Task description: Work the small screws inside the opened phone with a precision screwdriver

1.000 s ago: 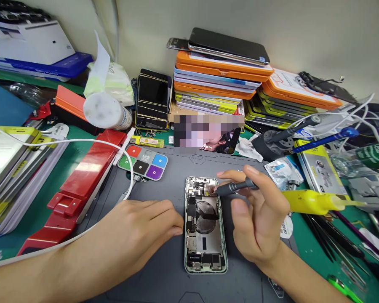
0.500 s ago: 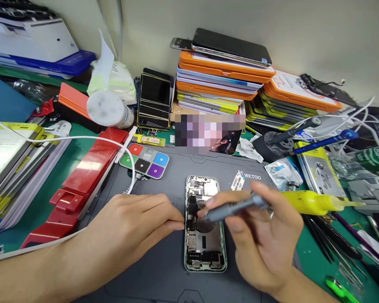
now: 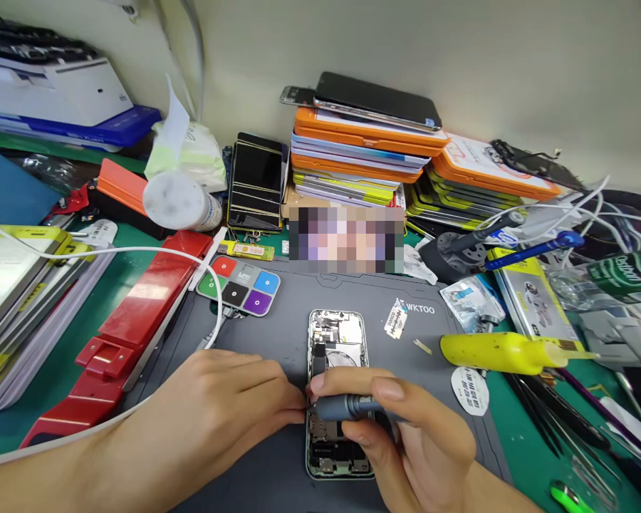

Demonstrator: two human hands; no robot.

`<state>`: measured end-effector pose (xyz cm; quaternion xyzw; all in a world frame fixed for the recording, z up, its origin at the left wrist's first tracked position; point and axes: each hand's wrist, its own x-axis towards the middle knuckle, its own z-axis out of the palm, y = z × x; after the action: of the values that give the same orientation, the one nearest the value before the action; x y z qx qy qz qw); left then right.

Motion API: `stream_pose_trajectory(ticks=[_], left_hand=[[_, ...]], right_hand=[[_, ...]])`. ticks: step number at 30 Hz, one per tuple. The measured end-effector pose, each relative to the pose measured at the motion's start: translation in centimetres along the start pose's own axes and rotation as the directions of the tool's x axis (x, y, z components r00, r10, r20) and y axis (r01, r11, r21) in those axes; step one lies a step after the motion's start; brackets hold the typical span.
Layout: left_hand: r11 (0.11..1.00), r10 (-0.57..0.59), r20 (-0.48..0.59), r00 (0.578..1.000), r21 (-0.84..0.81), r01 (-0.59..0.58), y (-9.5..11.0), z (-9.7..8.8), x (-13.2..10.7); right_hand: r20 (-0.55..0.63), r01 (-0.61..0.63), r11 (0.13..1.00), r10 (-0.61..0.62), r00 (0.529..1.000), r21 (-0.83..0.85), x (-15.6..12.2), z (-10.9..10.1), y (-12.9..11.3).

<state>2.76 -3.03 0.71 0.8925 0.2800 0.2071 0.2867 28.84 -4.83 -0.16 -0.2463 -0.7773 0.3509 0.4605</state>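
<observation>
An opened smartphone [image 3: 347,329] with a pale green frame lies on the grey mat [image 3: 278,342], its inner parts bare. My left hand [image 3: 240,399] is closed, its fingertips pinched at the phone's left edge. In my right hand [image 3: 417,434] is a slim grey screwdriver [image 3: 342,407], held almost level between thumb and fingers. Its tip points left and reaches the inside left edge of the phone, close to my left fingertips. My right fingers cover the middle of the phone.
A magnetic screw pad [image 3: 240,285] with coloured squares sits behind my left hand. On the right lie a yellow bottle [image 3: 496,353], tweezers [image 3: 534,406] and a round label [image 3: 470,390]. A red tool [image 3: 133,306] is at left. Stacked orange cases [image 3: 368,132] stand behind.
My right hand has moved left and down, bringing the screwdriver from above the phone's middle to its left inner edge. My left hand stays at that edge. The view has tilted slightly upward.
</observation>
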Motion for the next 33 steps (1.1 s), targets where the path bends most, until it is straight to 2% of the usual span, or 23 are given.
stream_pose_trajectory(ticks=[2,4,8,11,13,16,18,28,33], left_hand=[[0.999,-0.039,0.029,0.999,-0.011,0.039,-0.1,0.2,-0.1],[0.997,-0.074,0.043,0.996,-0.015,0.075,-0.1,0.4,-0.1],[0.993,-0.109,0.074,0.991,-0.026,0.111,0.2,0.3,0.1],[0.989,-0.133,0.103,0.986,-0.045,0.138,0.4,0.1,0.1],[0.987,-0.141,0.120,0.983,-0.060,0.149,0.5,0.1,0.0],[0.984,-0.153,0.140,0.978,-0.067,0.164,0.5,0.1,-0.1],[0.984,-0.156,0.145,0.977,-0.069,0.167,0.5,0.1,0.0],[0.986,-0.157,0.143,0.977,-0.034,0.163,0.6,0.1,0.1],[0.985,-0.163,0.151,0.975,-0.024,0.168,0.6,0.2,0.1]], right_hand=[[-0.042,0.006,1.000,-0.006,0.999,-0.006,0.1,-0.4,0.1],[-0.149,-0.012,0.997,0.000,0.989,-0.080,0.3,-1.3,0.4],[-0.373,-0.070,0.964,-0.033,0.927,-0.258,0.9,-3.2,1.9],[-0.420,-0.125,0.952,-0.003,0.908,-0.279,1.1,-3.8,3.2],[-0.383,-0.123,0.949,0.003,0.924,-0.291,1.0,-3.8,3.7],[-0.242,-0.017,0.928,-0.079,0.967,-0.373,0.8,-3.5,3.9],[-0.180,0.041,0.910,-0.126,0.976,-0.413,0.6,-3.4,4.0],[-0.162,0.041,0.903,-0.121,0.979,-0.427,0.5,-3.3,4.3],[-0.157,0.002,0.891,-0.082,0.984,-0.455,0.6,-3.4,3.9]])
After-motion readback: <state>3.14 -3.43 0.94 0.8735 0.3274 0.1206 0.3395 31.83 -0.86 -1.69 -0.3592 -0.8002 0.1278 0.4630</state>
